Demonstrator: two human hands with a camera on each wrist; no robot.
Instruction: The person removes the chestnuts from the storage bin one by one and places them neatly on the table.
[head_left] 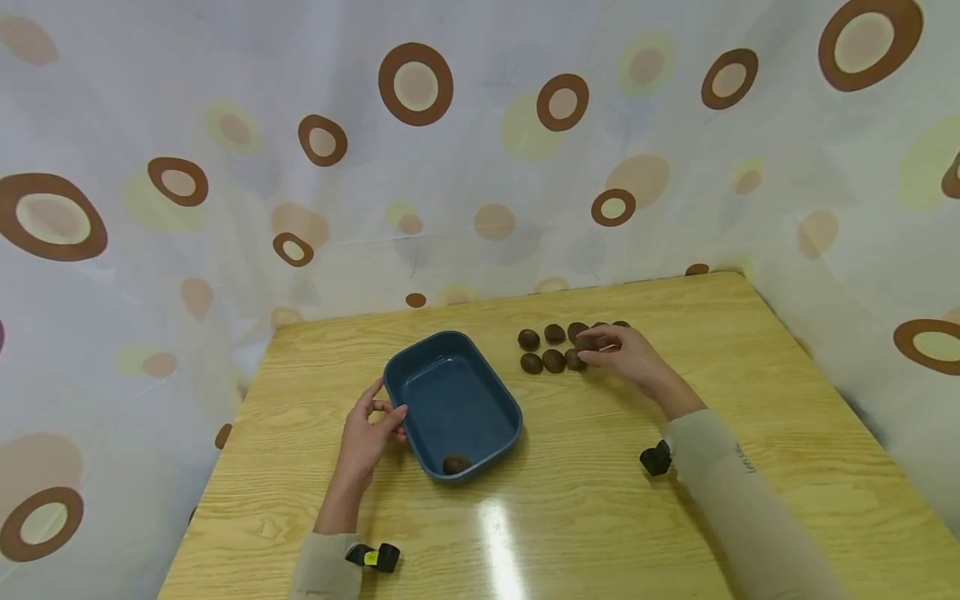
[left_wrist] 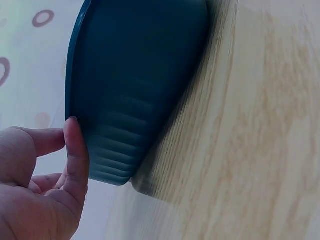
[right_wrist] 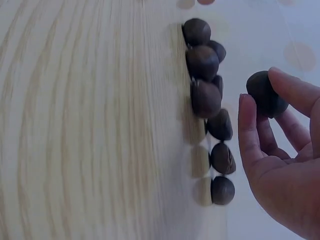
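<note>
My left hand (head_left: pixel 367 435) pinches the rim of a deep blue rectangular dish (head_left: pixel 457 392) at its left side. In the left wrist view the thumb and a finger (left_wrist: pixel 76 150) meet at that rim. One brown chestnut (head_left: pixel 455 464) lies inside, at the dish's near end. To the right, my right hand (head_left: pixel 626 360) holds another dark brown chestnut (right_wrist: pixel 265 94) between thumb and fingertips, raised above the table in the right wrist view. Beneath and beside that hand are two rows of chestnuts (head_left: pixel 553 361); the hand partly covers their right end.
A light wooden table (head_left: pixel 585 500) carries everything. Behind it and along the sides hangs a pale curtain (head_left: pixel 465 175) with brown and yellow circles. Black wrist cameras (head_left: pixel 656 458) sit at both sleeve cuffs.
</note>
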